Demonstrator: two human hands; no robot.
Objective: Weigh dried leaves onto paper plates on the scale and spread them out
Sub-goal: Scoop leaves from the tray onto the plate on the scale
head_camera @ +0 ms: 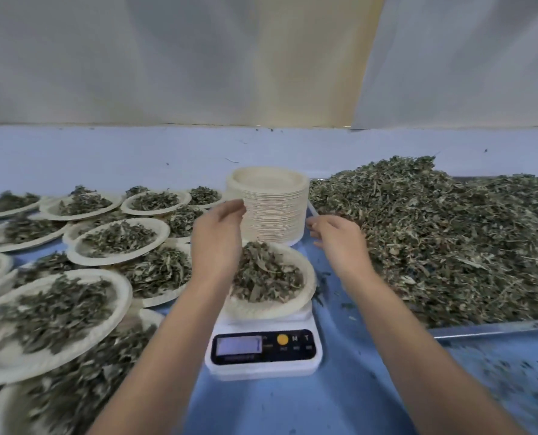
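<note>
A white digital kitchen scale point(263, 346) with a black display panel stands on the blue table cover point(277, 406). On the scale sits a paper plate point(309, 279) holding a mound of dried leaves point(267, 274), heaped rather than spread flat.

The left hand point(217, 233) hovers over the scale's left rear side, above the plate's rim, its fingers point(238, 206) loosely bent forward with nothing seen in them. The right hand point(336, 240) hangs just right of the scale, clear of the plate, its fingers slack and lightly curled, also holding nothing.

Directly behind the scale rises a tall stack of empty paper plates point(272, 208). To the scale's right lies a metal tray point(493, 329) piled with a large heap of loose dried leaves point(434, 240), and crumbs are scattered near the tray's front edge. Left of the scale many filled plates point(117, 241) overlap one another — the nearest ones are blurred.
</note>
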